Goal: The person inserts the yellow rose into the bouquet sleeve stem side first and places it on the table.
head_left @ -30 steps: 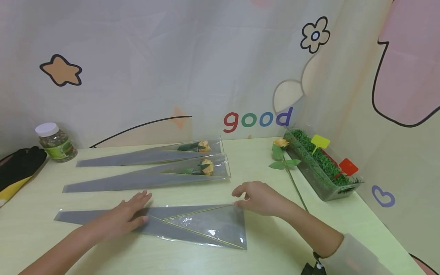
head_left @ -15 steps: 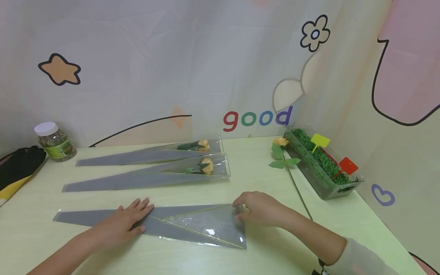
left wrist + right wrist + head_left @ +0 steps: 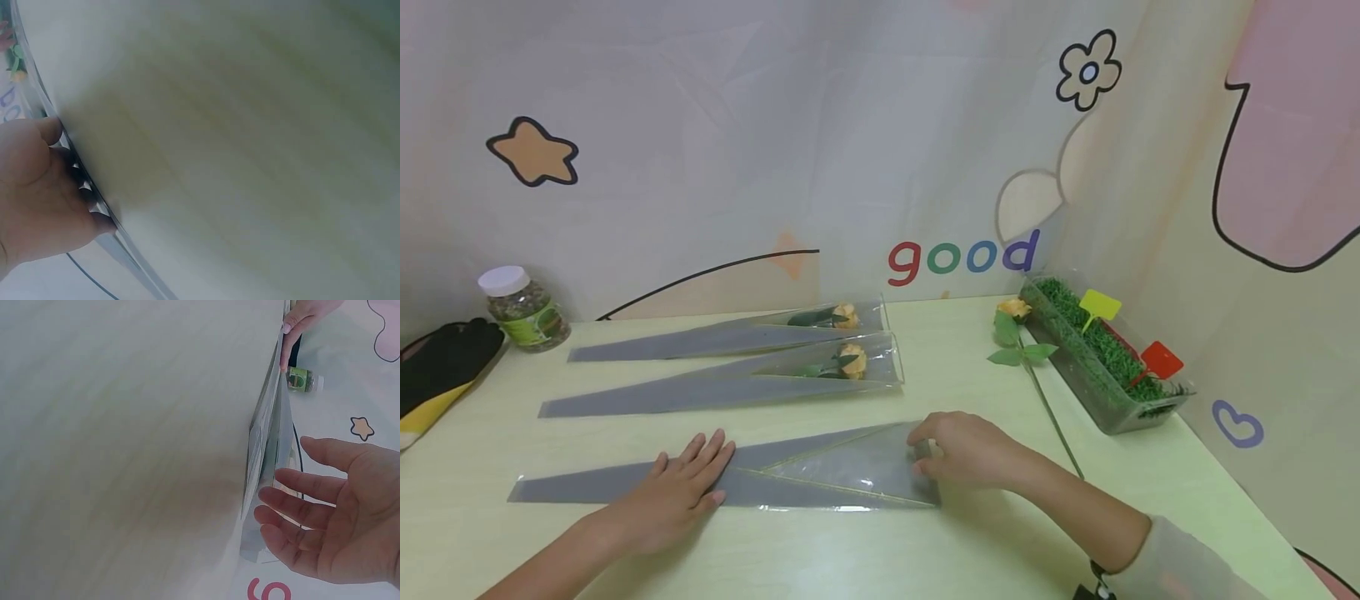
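Observation:
A long tapering flower sleeve (image 3: 842, 467), grey with a clear window and gold lines, lies across the front of the table. My left hand (image 3: 681, 492) rests on its middle, fingers spread. My right hand (image 3: 966, 450) is at the sleeve's wide right end, its fingertips right at the edge. In the right wrist view the fingers (image 3: 300, 506) are loosely bent, the thumb stands apart, and the sleeve's layers gape a little. Behind lie two similar sleeves, a nearer one (image 3: 662, 396) and a farther one (image 3: 662, 344), each with a yellow rose inside.
A loose yellow rose (image 3: 1013, 309) with a long green stem lies at the right, beside a clear box (image 3: 1097, 408) of artificial grass holding yellow and red tags. At the left stand a white-lidded jar (image 3: 527, 312) and a black-and-yellow cloth item (image 3: 452, 367). A printed curtain hangs behind.
The sleeve has turned, its right end moving away from me and its narrow left end slightly nearer. My right hand has come down to the wide end; my left hand has settled on the middle.

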A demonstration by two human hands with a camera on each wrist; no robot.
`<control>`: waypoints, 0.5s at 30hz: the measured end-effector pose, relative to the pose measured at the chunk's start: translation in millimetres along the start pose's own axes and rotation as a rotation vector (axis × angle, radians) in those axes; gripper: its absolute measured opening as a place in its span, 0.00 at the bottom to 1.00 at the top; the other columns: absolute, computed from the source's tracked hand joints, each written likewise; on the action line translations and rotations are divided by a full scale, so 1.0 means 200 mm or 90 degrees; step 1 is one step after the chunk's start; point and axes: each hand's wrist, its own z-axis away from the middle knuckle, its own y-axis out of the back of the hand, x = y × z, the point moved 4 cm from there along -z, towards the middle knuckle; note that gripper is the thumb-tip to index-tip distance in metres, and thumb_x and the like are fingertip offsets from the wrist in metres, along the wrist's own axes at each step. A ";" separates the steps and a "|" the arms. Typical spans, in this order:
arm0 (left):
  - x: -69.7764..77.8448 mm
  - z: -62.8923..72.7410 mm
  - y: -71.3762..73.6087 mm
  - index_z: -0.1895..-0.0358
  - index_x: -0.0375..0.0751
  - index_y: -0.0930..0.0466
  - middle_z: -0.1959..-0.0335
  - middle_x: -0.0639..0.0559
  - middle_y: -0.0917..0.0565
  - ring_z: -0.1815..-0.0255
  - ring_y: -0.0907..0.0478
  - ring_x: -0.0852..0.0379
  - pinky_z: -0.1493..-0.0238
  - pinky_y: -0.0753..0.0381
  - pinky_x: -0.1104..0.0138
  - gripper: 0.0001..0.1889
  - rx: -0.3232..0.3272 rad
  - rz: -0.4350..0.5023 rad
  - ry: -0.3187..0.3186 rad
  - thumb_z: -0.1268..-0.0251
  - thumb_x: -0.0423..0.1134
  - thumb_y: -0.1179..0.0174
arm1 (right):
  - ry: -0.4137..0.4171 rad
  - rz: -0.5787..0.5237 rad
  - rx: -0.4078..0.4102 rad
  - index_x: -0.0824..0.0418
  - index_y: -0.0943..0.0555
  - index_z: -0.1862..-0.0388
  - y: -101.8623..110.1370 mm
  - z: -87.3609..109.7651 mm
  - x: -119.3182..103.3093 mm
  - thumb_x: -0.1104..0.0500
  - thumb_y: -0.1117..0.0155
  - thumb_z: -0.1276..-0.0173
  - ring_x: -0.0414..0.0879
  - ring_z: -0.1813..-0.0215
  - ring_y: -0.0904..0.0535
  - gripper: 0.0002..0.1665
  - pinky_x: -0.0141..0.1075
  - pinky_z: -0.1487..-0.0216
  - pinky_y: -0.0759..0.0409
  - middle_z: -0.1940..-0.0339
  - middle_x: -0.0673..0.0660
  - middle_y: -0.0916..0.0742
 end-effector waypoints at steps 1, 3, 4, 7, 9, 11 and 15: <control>0.00 0.00 0.00 0.28 0.34 0.52 0.28 0.36 0.56 0.29 0.63 0.35 0.41 0.64 0.33 0.32 -0.001 0.001 0.004 0.27 0.49 0.58 | -0.004 0.002 0.003 0.62 0.17 0.54 0.00 0.00 0.00 0.56 0.32 0.42 0.54 0.45 0.25 0.17 0.47 0.47 0.27 0.51 0.55 0.18; 0.01 0.00 -0.01 0.28 0.33 0.52 0.28 0.36 0.57 0.29 0.64 0.35 0.41 0.65 0.33 0.32 -0.006 0.002 0.012 0.27 0.48 0.58 | -0.013 0.005 0.008 0.61 0.17 0.54 0.00 0.00 0.01 0.56 0.32 0.42 0.53 0.44 0.25 0.17 0.47 0.47 0.28 0.51 0.55 0.18; 0.02 0.00 -0.01 0.28 0.33 0.53 0.28 0.36 0.58 0.29 0.64 0.35 0.41 0.65 0.33 0.32 -0.007 0.002 0.016 0.27 0.48 0.58 | -0.019 0.007 0.010 0.61 0.17 0.54 0.01 0.00 0.01 0.56 0.32 0.42 0.53 0.44 0.25 0.17 0.47 0.47 0.28 0.51 0.55 0.18; 0.03 0.00 -0.01 0.28 0.32 0.54 0.28 0.35 0.59 0.30 0.66 0.34 0.41 0.67 0.33 0.32 -0.014 0.004 0.029 0.26 0.47 0.58 | -0.032 0.022 0.017 0.61 0.17 0.53 0.01 0.00 0.03 0.56 0.32 0.42 0.53 0.44 0.25 0.18 0.46 0.48 0.27 0.51 0.55 0.18; 0.03 0.00 -0.01 0.29 0.31 0.55 0.28 0.34 0.60 0.30 0.66 0.34 0.42 0.68 0.33 0.32 -0.017 0.007 0.032 0.26 0.46 0.58 | -0.039 0.040 0.021 0.61 0.17 0.53 0.01 -0.02 0.05 0.56 0.31 0.43 0.53 0.45 0.25 0.19 0.46 0.49 0.26 0.51 0.55 0.18; 0.04 0.00 -0.01 0.29 0.30 0.55 0.28 0.34 0.60 0.30 0.67 0.33 0.42 0.68 0.33 0.32 -0.018 0.007 0.033 0.26 0.46 0.58 | -0.042 0.056 0.024 0.61 0.18 0.52 0.01 -0.04 0.07 0.56 0.30 0.44 0.53 0.46 0.24 0.20 0.45 0.50 0.26 0.51 0.55 0.18; 0.04 0.00 -0.01 0.29 0.29 0.54 0.28 0.33 0.60 0.30 0.66 0.33 0.43 0.67 0.32 0.32 -0.014 0.001 0.028 0.26 0.45 0.58 | -0.036 0.066 0.023 0.62 0.19 0.50 -0.01 -0.06 0.10 0.57 0.28 0.47 0.54 0.50 0.23 0.24 0.45 0.51 0.25 0.52 0.58 0.19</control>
